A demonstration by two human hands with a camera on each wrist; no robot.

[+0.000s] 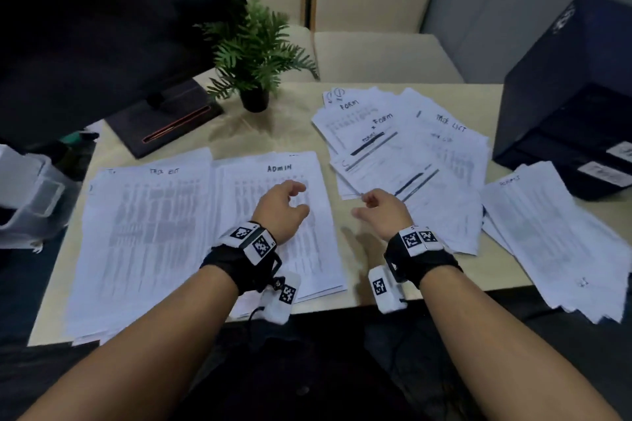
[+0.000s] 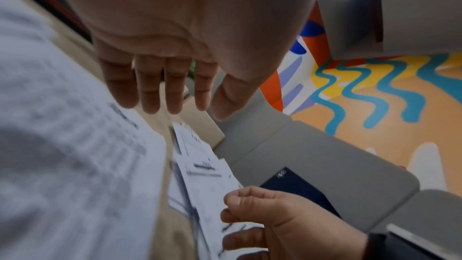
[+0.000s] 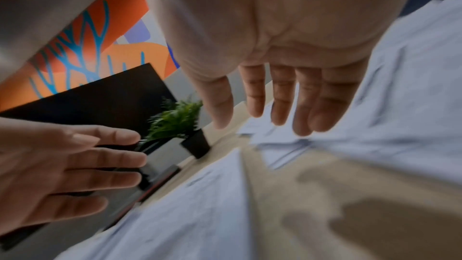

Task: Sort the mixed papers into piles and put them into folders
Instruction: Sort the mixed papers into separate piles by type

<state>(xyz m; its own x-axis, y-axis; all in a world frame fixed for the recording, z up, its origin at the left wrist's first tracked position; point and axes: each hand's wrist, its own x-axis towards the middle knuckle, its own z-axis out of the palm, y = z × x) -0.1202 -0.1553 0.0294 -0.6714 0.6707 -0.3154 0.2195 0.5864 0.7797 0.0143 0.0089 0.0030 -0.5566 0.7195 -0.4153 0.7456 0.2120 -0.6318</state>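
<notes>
1. Going by how they lay, the sheets were light and floppy. Single pages would've slid off each other easily, so you'd want to pinch one at a near corner, not press flat on the heap.
2. The unsorted heap (image 1: pixel 403 147) sat fanned out toward the back right of the table (image 1: pixel 273 133): white pages, all skewed, with grey printed tables and handwritten headings like FORM and TASK LIST.
3. Three tidier piles lay nearer you: the task list pile (image 1: pixel 147 232) on the left, the admin pile (image 1: pixel 318 263) in the middle, and the forms pile (image 1: pixel 554 243) on the right, which seemed to hang over the front edge.
4. Your left hand (image 1: pixel 282 208) hovered over the admin pile and your right hand (image 1: pixel 383 210) was just beside the heap's near corner — both empty, fingers relaxed and loosely bent.
5. Folders — couldn't make any out for sure.
</notes>
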